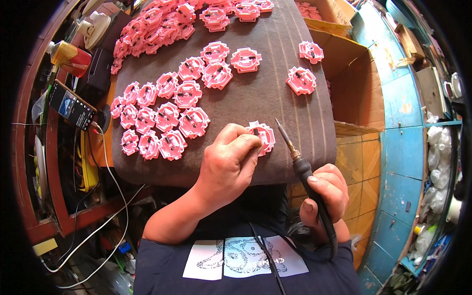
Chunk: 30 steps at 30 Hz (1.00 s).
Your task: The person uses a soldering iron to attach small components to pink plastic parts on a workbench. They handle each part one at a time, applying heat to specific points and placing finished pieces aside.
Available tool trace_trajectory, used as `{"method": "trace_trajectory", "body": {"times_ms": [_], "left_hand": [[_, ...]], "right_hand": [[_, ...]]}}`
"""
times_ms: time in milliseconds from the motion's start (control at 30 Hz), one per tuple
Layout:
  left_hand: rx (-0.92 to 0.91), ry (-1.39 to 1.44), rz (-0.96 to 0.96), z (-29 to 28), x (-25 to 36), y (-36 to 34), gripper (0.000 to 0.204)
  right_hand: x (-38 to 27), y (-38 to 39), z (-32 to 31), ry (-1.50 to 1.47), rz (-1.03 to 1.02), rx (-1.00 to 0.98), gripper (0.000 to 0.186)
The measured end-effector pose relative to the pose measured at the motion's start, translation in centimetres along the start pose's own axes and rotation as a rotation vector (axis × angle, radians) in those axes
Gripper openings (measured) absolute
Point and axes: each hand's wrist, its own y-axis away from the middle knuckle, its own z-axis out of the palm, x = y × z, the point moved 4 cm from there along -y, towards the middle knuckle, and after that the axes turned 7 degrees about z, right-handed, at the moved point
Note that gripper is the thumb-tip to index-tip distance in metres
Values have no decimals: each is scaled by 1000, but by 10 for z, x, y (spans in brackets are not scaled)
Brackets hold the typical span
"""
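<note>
With thumb and fingers pinched together, my left hand is over the left side of a pink plastic part near the table's front edge. Its fingertips cover some of the part, so whatever is between them is hidden. A soldering iron with a black handle is gripped in my right hand. The iron's bare metal tip points up and away, just right of the pink part and apart from it. To the left, several similar pink parts with small black pieces inside lie in loose rows.
A large heap of pink parts covers the far left of the dark table mat. Open cardboard boxes stand to the right, beside blue cabinets. A phone with a white cable is at the left.
</note>
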Motion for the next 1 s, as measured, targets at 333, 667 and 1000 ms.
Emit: {"method": "trace_trajectory", "body": {"times_ms": [333, 667, 1000], "left_hand": [[-61, -44, -88, 1, 7, -8, 10], [-35, 9, -58, 0, 3, -6, 7], [-75, -50, -76, 1, 7, -10, 6]], "right_hand": [[-1, 3, -2, -26, 9, -14, 35], [-6, 6, -6, -54, 19, -89, 31], [-7, 8, -6, -56, 9, -83, 30]]}}
